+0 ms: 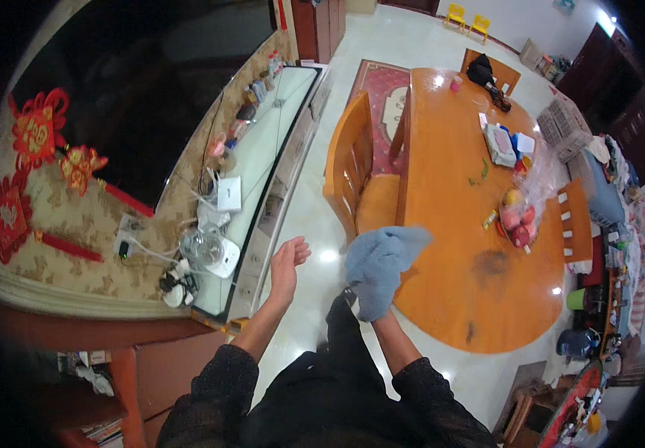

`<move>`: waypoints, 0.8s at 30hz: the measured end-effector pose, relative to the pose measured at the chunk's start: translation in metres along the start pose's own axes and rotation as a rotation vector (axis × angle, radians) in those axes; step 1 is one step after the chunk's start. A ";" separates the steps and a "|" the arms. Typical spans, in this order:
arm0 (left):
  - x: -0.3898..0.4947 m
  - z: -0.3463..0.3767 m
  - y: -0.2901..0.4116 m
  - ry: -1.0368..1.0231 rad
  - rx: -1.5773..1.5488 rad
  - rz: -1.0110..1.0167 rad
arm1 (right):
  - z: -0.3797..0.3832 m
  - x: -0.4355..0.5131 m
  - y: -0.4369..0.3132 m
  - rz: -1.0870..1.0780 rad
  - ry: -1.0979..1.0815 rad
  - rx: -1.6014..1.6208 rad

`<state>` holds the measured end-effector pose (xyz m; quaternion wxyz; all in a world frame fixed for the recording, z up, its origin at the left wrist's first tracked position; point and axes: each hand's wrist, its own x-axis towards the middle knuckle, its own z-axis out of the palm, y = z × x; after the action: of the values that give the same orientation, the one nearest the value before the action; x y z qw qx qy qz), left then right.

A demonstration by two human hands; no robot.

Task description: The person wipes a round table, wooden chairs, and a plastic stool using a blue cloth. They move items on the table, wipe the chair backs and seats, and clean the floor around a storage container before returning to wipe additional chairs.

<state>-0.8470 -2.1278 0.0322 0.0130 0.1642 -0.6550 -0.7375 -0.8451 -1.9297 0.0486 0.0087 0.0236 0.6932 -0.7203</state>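
Observation:
A light blue cloth (381,269), like a small towel, is bunched over my right hand and hides its fingers. Only the wrist (381,322) below it shows. I hold this cloth in the air beside the near left edge of the wooden table (445,235). Its upper corner is blurred. My left hand (286,266) is empty, with its fingers slightly curled, above the tiled floor between the table and a glass-topped TV cabinet (277,129). It touches nothing.
A wooden chair (378,196) stands at the table's left side. On the table are a bag of fruit (518,218), a wipes pack (499,145) and a black item (480,70). The cabinet carries a glass jug (207,246) and a white box (229,194). Another chair (575,221) stands right.

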 end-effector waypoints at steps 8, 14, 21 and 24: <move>0.182 0.055 0.022 -0.015 -0.071 -0.039 | 0.052 0.147 0.037 0.075 -0.251 -0.031; 0.206 0.084 0.011 -0.291 -0.591 -0.448 | 0.075 0.220 0.073 0.316 -0.162 -0.244; 0.198 0.079 0.004 -0.240 -0.514 -0.477 | 0.092 0.314 0.085 0.137 -0.017 -0.243; 0.191 0.081 -0.006 -0.263 -0.346 -0.413 | 0.091 0.391 0.079 0.126 0.146 -0.416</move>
<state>-1.0479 -2.0943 -0.0092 -0.1944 0.1922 -0.4686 -0.8400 -1.2336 -2.0160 -0.0452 0.0084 0.1166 0.8228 -0.5563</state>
